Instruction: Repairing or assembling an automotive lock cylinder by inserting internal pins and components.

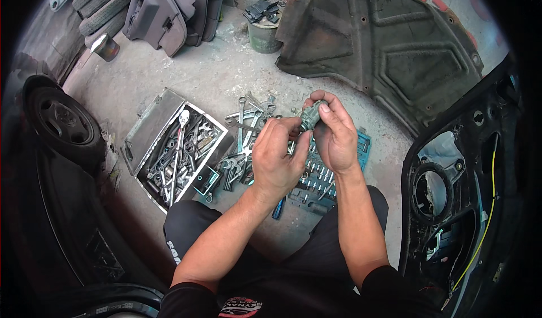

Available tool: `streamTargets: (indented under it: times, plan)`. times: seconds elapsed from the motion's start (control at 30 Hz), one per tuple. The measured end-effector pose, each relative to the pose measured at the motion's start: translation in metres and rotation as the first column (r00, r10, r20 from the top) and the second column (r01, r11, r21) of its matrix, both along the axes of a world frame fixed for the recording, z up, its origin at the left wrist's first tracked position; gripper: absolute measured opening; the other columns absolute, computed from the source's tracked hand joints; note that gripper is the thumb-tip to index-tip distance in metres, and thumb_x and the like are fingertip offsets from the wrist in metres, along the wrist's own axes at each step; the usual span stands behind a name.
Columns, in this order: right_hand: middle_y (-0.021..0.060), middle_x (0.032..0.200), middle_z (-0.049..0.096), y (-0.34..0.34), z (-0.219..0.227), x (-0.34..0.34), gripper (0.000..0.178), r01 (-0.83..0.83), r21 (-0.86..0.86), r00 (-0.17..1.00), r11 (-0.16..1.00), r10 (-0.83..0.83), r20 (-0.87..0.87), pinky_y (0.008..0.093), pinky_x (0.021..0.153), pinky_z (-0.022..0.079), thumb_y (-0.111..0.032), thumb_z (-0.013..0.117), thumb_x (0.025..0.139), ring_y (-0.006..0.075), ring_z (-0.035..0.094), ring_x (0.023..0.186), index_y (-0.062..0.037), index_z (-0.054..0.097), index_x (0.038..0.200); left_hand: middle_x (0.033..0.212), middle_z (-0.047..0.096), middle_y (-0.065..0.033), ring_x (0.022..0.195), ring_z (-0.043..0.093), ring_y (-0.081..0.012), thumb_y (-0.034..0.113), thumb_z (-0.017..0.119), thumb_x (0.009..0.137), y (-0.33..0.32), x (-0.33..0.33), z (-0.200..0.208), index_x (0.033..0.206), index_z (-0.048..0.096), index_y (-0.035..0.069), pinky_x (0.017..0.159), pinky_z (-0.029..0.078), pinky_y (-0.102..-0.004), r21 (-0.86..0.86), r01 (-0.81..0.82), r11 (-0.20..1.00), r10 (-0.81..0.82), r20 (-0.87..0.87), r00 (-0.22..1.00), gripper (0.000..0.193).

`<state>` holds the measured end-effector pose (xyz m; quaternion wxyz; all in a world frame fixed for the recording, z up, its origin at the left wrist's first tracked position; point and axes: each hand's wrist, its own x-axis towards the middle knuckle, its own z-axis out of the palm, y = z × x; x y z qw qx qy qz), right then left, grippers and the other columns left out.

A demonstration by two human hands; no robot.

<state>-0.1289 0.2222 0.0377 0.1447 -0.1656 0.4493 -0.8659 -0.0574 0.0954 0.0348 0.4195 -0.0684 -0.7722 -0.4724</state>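
Note:
A dirty grey-green cylindrical part [310, 114] with a ridged end is held up in front of me; its exact kind I cannot make out. My right hand [339, 140] is closed around its far side, the thumb lying along the top. From the left, my left hand [276, 154] pinches its near, narrower end between thumb and fingers. Beneath the hands lies a teal socket set case [361, 154] with rows of sockets, partly hidden by my arms. Loose combination wrenches [241, 120] are heaped on the floor just left of it.
To the left stands an open metal toolbox [217, 140] full of wrenches, sockets and a ratchet [184, 117]. A stripped car door [412, 171] rises close on my right. Farther off are a bucket [263, 38], a dark molded panel [361, 52], door trims [152, 24] and stacked tires [107, 21].

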Motion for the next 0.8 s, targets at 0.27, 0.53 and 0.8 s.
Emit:
streamTargets:
  times: [0.27,0.53,0.8]
  plan:
    - [0.009,0.113,0.065,-0.01,-0.002,0.001,0.032,0.023,-0.09,0.989,0.996,-0.01,0.145,0.0348,0.095,0.052,-0.016,0.05,0.108,0.0171,0.063,0.102,0.0009,0.058,0.134,0.092,0.068,-0.0139,0.081,0.068,-0.0272,-0.003,0.082,0.081,0.003,-0.003,0.003,0.104,0.066,-0.002,0.068,0.056,-0.0371,0.011,-0.033,0.999,0.032,0.075,0.997,0.028]
    - [-0.0007,0.089,0.065,-0.01,-0.024,-0.003,0.036,0.11,0.28,0.992,0.954,-0.123,0.03,0.0243,0.066,0.051,-0.037,0.063,0.109,0.0082,0.06,0.071,-0.0021,0.068,0.115,0.085,0.075,-0.012,0.07,0.07,-0.0159,0.01,0.08,0.094,-0.012,-0.002,0.018,0.105,0.07,-0.008,0.064,0.059,-0.029,0.435,-0.011,0.901,-0.171,0.379,0.91,0.023]
    - [-0.0015,0.077,0.063,-0.016,-0.015,-0.005,0.041,0.171,0.381,0.98,0.909,-0.197,0.031,0.0233,0.056,0.042,-0.042,0.066,0.106,0.0051,0.051,0.061,-0.0019,0.071,0.105,0.091,0.075,-0.0151,0.076,0.073,-0.0183,0.007,0.07,0.102,-0.047,-0.009,0.017,0.11,0.068,-0.01,0.07,0.063,-0.0316,0.688,0.143,0.712,-0.572,0.449,0.687,0.019]
